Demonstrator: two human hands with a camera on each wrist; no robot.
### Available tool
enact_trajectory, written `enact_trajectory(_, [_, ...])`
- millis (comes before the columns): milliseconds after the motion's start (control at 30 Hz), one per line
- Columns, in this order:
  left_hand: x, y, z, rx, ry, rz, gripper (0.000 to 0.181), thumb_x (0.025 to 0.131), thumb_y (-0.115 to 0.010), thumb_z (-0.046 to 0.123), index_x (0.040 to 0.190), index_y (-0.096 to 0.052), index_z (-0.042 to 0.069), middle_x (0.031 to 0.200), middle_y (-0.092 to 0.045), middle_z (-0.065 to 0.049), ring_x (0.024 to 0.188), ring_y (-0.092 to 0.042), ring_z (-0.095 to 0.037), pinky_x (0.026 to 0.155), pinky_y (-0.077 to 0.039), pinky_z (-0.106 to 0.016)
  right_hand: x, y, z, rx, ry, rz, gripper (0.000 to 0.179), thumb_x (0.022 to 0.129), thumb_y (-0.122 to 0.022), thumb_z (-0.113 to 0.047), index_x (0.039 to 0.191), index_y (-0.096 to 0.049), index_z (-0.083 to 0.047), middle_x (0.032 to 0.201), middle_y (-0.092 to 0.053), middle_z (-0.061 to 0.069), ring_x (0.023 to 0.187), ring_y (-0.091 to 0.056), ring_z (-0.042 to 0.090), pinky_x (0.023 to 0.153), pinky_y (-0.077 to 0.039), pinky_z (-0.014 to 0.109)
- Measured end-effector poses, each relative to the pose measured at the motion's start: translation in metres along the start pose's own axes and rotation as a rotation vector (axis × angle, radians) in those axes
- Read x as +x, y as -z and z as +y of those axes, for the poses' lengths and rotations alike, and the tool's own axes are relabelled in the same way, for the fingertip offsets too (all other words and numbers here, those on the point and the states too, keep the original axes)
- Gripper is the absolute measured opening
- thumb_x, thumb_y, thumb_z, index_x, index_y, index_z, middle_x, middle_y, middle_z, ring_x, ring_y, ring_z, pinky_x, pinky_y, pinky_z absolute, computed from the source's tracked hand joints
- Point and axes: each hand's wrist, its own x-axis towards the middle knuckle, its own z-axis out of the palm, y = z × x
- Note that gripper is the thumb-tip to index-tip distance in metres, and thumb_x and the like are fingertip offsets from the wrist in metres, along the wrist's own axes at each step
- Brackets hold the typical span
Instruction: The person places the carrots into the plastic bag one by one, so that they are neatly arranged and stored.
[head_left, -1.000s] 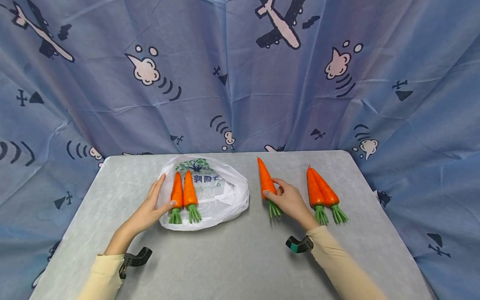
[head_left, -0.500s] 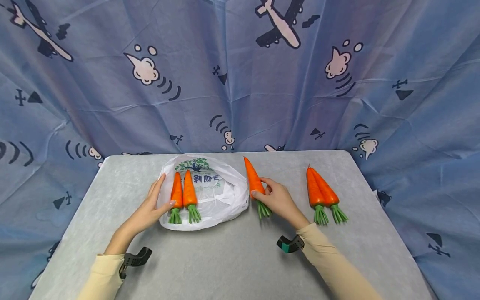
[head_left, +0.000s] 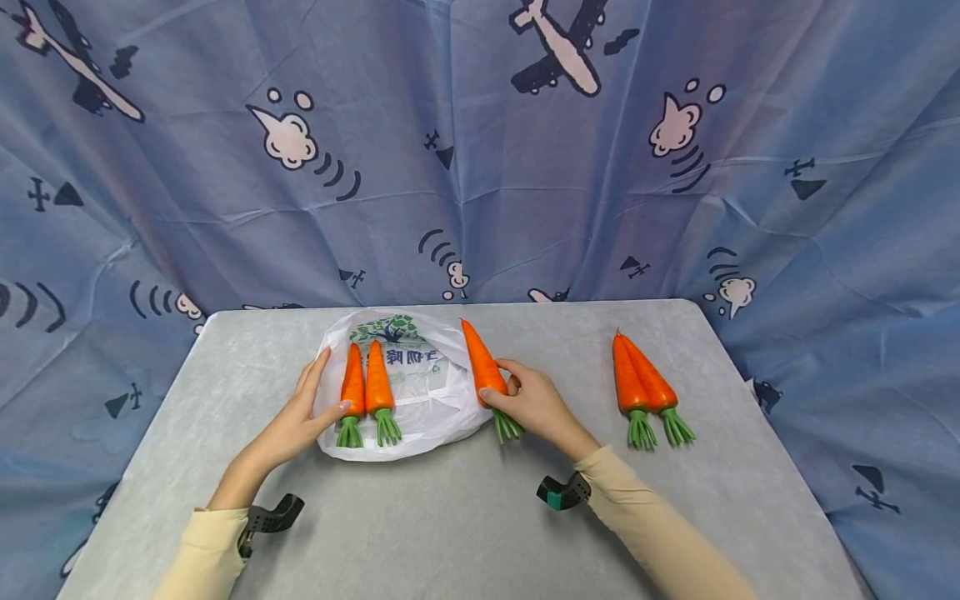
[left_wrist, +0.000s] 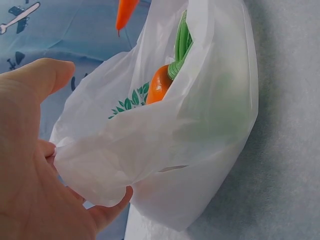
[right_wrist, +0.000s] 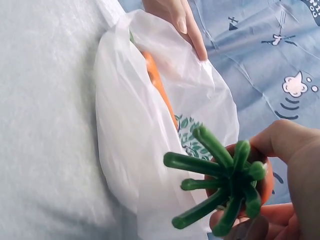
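My right hand [head_left: 536,404] pinches a carrot [head_left: 480,354] between thumb and fingers near its leafy end, over the right rim of a white plastic bag [head_left: 427,429]. The carrot's green stems [right_wrist: 230,180] face the right wrist camera, and its tip points away. Inside the bag lie two more carrots, a left one [head_left: 353,379] and a right one [head_left: 379,379], stems toward the near side. My left hand [head_left: 296,425] rests against the bag's left side with fingers extended behind the plastic. In the left wrist view its thumb [left_wrist: 52,75] stands away from the bag.
Two further carrots, one [head_left: 628,375] partly over the other [head_left: 656,383], lie on the right of the grey table [head_left: 420,533]. A blue curtain [head_left: 480,167] printed with planes hangs behind the table's far edge. Both wrists wear dark straps, such as the right wrist strap [head_left: 564,492].
My right hand has carried its carrot leftward, from beside the bag to above its right rim. The left hand, the bag and the other carrots have stayed in place.
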Motion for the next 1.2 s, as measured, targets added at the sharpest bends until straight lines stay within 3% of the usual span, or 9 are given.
enact_trajectory(1200, [0.001,-0.001,0.0,0.005,-0.009,-0.003,0.093,0.097,-0.062,0.033,0.161,0.005,0.022,0.166,0.0,-0.023,0.15,-0.009,-0.051,0.113,-0.016,-0.074,0.023,-0.042,-0.045,0.015,0.056,-0.113,0.06,0.085,-0.072,-0.041,0.135,-0.06,-0.011,0.062,-0.045,-0.002,0.053,-0.039,0.01,0.049,-0.028,0.021])
